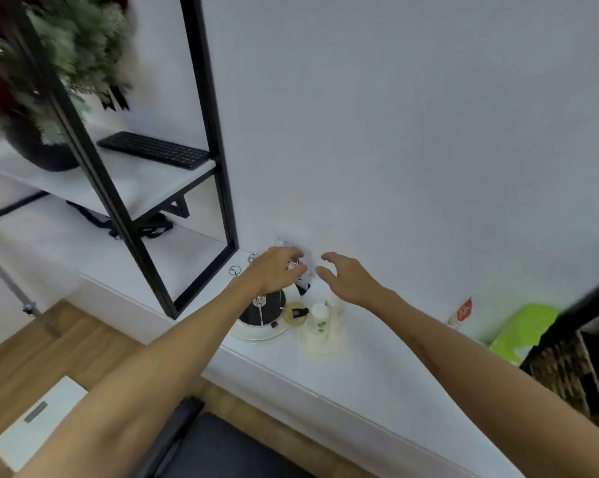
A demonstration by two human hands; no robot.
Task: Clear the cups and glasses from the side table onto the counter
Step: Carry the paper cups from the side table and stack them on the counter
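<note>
Gripping a small patterned cup (294,265) in its curled fingers, the left hand (277,270) is holding it above the white counter (377,357), over the kettle (263,313). Just to the right, the right hand (346,277) is hovering with fingers loosely spread and holding nothing, above white paper cups (320,320) that are standing near the wall, with a green pack (522,331) lying well apart farther right.

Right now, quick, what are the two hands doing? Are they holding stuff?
Left hand: fingers curled round a small patterned cup, which it holds above the counter.
Right hand: open, fingers spread, holding nothing.
</note>
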